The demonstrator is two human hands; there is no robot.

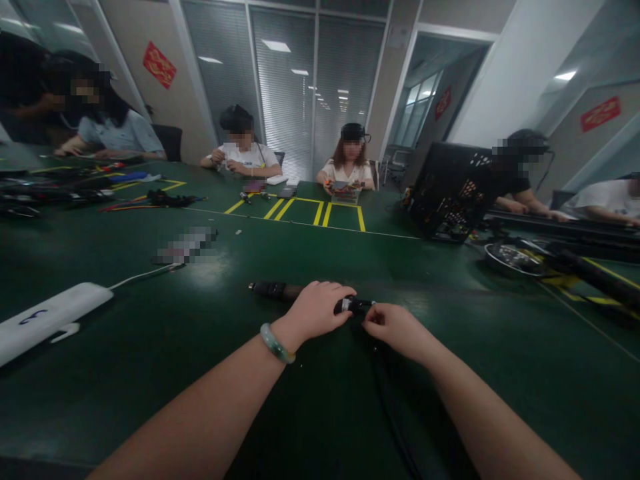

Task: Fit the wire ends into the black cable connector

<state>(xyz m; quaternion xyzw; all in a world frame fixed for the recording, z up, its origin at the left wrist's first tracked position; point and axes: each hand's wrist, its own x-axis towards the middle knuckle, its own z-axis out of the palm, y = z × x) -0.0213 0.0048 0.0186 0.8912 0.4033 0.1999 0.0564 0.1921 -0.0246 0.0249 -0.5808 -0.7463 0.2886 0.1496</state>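
Observation:
A black electric screwdriver lies sideways on the green table, its metal tip pointing left. My left hand is wrapped over the rear of its body, thumb and fingers closed around it. Close to its right end, my right hand is closed in a pinch at the dark cord end. A black cable hangs from there and runs toward me along the table. The fingertips of my right hand partly hide what they grip.
To the left lie a white elongated box with a cord and a blurred flat device. Dark cables lie farther back. A black computer case stands at back right, near a metal bowl. Several people sit around the table.

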